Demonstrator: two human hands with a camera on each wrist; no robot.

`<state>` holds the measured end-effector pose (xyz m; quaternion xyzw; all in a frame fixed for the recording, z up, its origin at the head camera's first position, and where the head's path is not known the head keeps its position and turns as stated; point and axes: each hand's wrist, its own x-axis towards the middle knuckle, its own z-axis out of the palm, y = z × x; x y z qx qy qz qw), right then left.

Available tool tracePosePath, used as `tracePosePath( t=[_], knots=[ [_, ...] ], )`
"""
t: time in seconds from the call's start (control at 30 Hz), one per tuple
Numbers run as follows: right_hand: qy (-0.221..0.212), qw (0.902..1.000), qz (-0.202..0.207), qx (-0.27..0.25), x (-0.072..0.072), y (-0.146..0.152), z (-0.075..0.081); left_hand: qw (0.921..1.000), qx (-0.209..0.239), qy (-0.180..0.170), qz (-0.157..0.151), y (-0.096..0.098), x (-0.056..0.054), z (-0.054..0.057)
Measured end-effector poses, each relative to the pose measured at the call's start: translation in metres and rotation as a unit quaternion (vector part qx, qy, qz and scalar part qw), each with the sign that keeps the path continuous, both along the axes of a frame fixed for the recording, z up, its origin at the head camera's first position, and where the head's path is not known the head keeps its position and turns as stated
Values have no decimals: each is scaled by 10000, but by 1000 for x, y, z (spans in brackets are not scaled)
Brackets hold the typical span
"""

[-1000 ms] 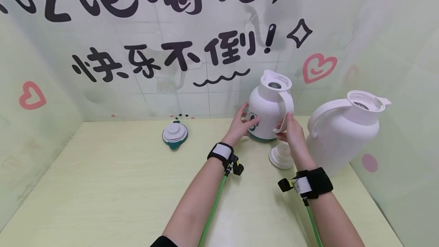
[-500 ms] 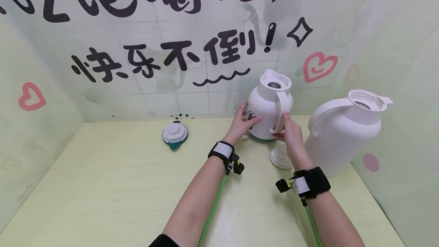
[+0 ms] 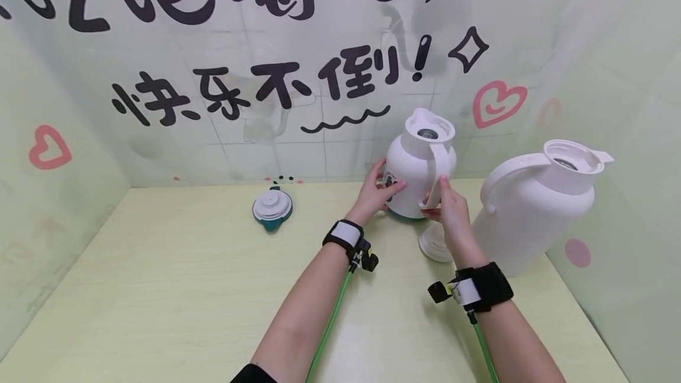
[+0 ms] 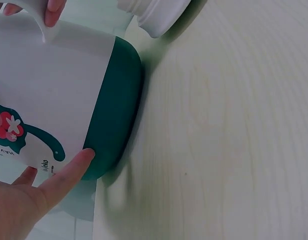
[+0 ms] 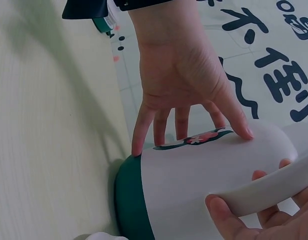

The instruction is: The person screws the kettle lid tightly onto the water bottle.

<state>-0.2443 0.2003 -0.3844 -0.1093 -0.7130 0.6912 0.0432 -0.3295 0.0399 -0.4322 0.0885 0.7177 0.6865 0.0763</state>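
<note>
A squat white thermos jug (image 3: 412,164) with a green base stands upright near the back wall, its mouth uncovered. My right hand (image 3: 454,214) grips the lower part of its handle (image 5: 269,192), the thumb near the handle's lower end. On the jug's left side, my left hand (image 3: 370,197) rests with fingers spread and fairly straight, fingertips touching the body beside a printed flower picture (image 5: 201,138). One finger reaches the green base in the left wrist view. A white stopper (image 3: 433,245) lies on the table in front of the jug, partly behind my right hand.
A taller white jug (image 3: 537,211), also uncovered, stands at the right, its handle facing left. A white and green lid (image 3: 271,208) lies left of centre on the pale table (image 3: 175,288). A printed wall (image 3: 266,152) closes the back.
The squat jug has turned slightly, its handle swinging left with my right hand; the flower picture has turned further from view. My left hand stays on its side. The lid has not moved.
</note>
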Motion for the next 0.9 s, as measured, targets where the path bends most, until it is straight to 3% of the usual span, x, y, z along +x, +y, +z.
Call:
tracePosePath(
  t=[0.5,0.7,0.9],
  knots=[
    [211,9993,245,-162,15,-11,6,9992,-165,4,-352,-20,4,5],
    [398,9982,374,-264,24,-23,13,9992,-43,-13,-402,-35,10,14],
    [463,9967,485,-457,37,-36,23,9990,-8,86,-442,-51,24,28]
  ],
)
